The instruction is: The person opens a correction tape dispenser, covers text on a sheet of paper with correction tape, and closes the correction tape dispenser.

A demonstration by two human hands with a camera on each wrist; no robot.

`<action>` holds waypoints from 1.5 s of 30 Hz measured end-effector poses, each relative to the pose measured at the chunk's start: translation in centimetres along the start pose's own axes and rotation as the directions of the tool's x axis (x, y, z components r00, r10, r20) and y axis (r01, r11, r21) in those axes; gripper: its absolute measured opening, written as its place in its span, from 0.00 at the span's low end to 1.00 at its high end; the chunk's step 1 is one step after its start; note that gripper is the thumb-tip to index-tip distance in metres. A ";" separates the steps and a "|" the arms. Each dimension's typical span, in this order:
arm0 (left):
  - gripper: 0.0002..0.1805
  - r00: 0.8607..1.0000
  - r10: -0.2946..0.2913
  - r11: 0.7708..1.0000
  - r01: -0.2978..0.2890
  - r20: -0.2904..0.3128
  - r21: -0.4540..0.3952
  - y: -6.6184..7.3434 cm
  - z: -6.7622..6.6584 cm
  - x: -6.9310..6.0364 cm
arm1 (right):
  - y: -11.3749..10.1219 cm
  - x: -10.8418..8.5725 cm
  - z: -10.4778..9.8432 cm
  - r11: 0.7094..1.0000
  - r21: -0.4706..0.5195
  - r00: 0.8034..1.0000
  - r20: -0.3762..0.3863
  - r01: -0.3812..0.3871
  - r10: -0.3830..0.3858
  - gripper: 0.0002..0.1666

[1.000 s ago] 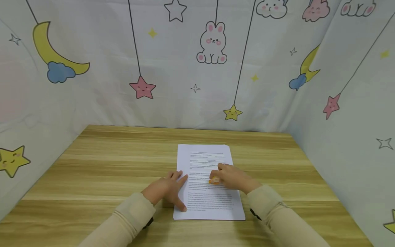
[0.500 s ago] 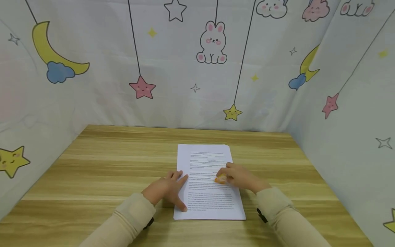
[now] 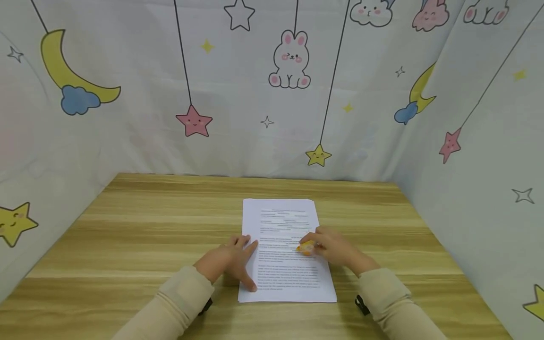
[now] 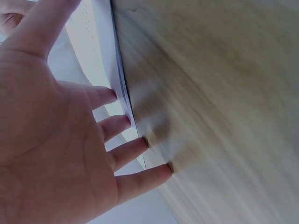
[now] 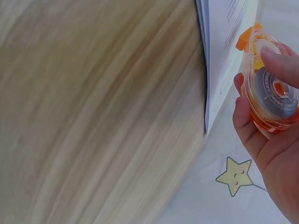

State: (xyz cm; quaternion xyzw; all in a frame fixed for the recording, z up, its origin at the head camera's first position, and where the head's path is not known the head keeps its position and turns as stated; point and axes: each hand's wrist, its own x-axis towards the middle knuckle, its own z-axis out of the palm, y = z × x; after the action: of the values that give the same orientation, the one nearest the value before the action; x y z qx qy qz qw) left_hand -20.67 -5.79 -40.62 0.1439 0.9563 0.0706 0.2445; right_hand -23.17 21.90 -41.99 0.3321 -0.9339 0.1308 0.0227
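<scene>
My right hand [image 3: 337, 248] has slid rightward, fingers gripping the correction tape [image 5: 275, 93] over the page [image 3: 289, 296]; my left hand [image 3: 227, 259] lies spread at its edge. Upper lines [image 3: 284, 222] look patchily whited — lower ones [image 3: 288, 277] seemingly left

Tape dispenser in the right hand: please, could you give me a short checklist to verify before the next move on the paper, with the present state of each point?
1. Right hand grips the tape dispenser: ok, thumb on one side, fingers on the other.
2. Left hand steadies the paper stack: ok, it lies over the left edge, thumb on the page.
3. Stack rests on the table: ok.
4. Sheet edges are flush: not ok, slightly staggered in the right wrist view.
5. Dispenser tip touches the page: cannot tell.
6. Printed words are readable: cannot tell, too small.
</scene>
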 end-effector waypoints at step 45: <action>0.42 0.975 0.222 0.963 -0.220 0.002 0.156 4.3 2.2 -1.9 | -2.7 2.3 0.5 0.964 -0.213 0.986 0.094 0.156 -0.139 0.16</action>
State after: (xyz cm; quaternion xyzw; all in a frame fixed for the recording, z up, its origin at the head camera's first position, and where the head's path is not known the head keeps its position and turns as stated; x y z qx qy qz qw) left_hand -16.97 -2.19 -40.83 0.2677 0.9388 0.0236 0.2157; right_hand -23.31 18.36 -41.53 0.4012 -0.9154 0.0116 0.0324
